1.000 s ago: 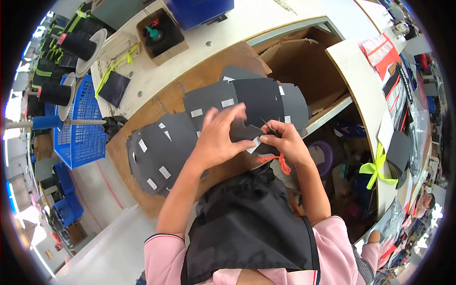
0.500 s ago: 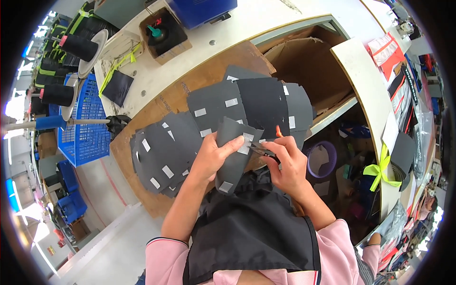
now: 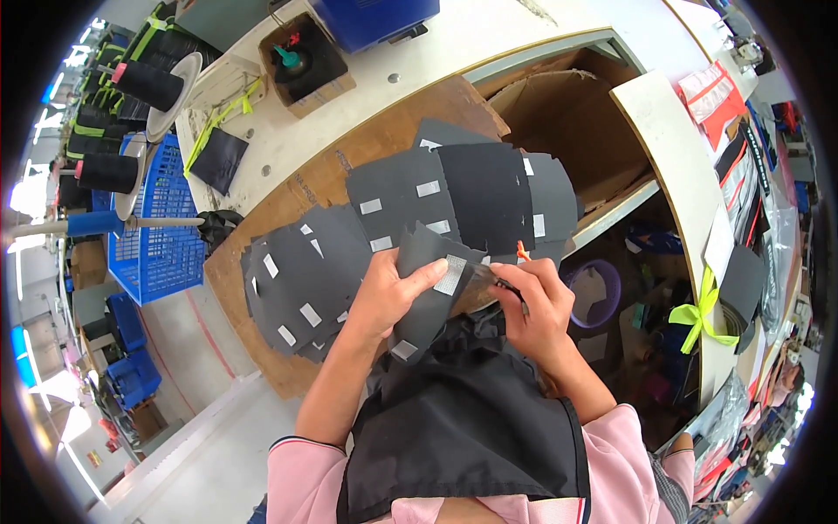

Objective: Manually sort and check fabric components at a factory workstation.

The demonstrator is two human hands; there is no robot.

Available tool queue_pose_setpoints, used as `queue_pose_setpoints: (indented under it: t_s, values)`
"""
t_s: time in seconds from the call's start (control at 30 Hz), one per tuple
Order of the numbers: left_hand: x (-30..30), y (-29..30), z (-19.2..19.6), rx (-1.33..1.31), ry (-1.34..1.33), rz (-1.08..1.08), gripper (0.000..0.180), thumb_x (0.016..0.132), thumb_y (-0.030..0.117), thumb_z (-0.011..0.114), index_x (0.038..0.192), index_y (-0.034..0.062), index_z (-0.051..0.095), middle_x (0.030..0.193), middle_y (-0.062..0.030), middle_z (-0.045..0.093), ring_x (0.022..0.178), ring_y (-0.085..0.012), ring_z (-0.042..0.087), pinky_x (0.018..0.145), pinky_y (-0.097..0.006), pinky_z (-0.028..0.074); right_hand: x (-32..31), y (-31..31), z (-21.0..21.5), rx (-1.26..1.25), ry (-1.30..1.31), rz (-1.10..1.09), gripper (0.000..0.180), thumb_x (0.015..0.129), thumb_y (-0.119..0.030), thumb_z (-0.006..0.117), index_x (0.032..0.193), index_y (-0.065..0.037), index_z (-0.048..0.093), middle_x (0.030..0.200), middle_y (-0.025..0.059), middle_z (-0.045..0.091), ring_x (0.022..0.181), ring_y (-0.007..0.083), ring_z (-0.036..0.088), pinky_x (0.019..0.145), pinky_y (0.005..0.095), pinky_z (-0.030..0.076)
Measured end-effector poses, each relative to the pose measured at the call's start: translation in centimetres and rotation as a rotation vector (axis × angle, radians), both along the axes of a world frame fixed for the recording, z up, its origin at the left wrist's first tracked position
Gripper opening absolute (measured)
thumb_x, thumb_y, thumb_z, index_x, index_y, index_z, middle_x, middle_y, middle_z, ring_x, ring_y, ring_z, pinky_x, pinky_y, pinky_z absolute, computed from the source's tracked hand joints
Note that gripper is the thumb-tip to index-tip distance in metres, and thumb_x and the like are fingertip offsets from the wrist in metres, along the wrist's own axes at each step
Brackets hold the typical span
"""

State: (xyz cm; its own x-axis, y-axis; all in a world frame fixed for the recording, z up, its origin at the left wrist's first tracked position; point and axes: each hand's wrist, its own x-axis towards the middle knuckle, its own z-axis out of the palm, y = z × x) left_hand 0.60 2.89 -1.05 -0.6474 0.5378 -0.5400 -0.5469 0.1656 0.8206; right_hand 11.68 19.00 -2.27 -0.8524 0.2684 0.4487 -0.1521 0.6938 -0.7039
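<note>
My left hand (image 3: 384,297) pinches a dark grey fabric panel (image 3: 426,306) above the near edge of the brown board, its thumb beside a pale rectangular patch (image 3: 450,275). A second pale patch sits at the panel's lower end. In my right hand (image 3: 539,314) is a pair of thread snips (image 3: 508,285) with dark handles, an orange tie (image 3: 522,251) sticking up by the fingers. The snips' blades are blurred near the panel's right edge; contact with it is unclear. Similar grey panels with pale patches (image 3: 310,275) lie overlapped beyond, with a plain black panel (image 3: 484,196) among them.
The brown board (image 3: 305,188) lies on a white table (image 3: 349,96). Right of it, an opening holds a cardboard box (image 3: 576,122) and a purple ring-shaped thing (image 3: 573,301). Thread cones (image 3: 148,86) and a blue basket (image 3: 161,223) stand left. A small box (image 3: 319,96) holds a green-topped bottle.
My right hand has shifted slightly right, drawing the snips from over the patch toward the panel's edge. The panel has tilted a little, its lower end swinging left.
</note>
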Motion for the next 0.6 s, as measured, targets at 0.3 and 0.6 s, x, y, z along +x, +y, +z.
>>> queue_pose_setpoints:
  t_s: [0.3, 0.6]
  values:
    - [-0.1, -0.2, 1.0, 0.005, -0.040, -0.003, 0.020, 0.080, 0.015, 0.066, 0.091, -0.0014, 0.063, 0.082, -0.0036, 0.062, 0.075, -0.0103, 0.057, 0.068, -0.024, 0.045, -0.5, 0.2, -0.8, -0.175, -0.042, -0.059, 0.032, 0.069, 0.004, 0.068, 0.100, -0.003, 0.061, 0.079, 0.0057, 0.051, 0.063, 0.0167, 0.053, 0.060, 0.0265, 0.044]
    - [-1.3, -2.3, -2.9, -0.004, 0.191, 0.038, 0.059, 0.074, 0.008, 0.067, 0.128, 0.0033, 0.043, 0.123, -0.0123, 0.051, 0.111, -0.0220, 0.051, 0.095, -0.033, 0.039, -1.7, 3.3, -4.5, -0.920, -0.445, 0.264, 0.009, 0.074, -0.005, 0.063, 0.077, -0.001, 0.056, 0.087, -0.0013, 0.046, 0.069, 0.0050, 0.042, 0.060, 0.0195, 0.033]
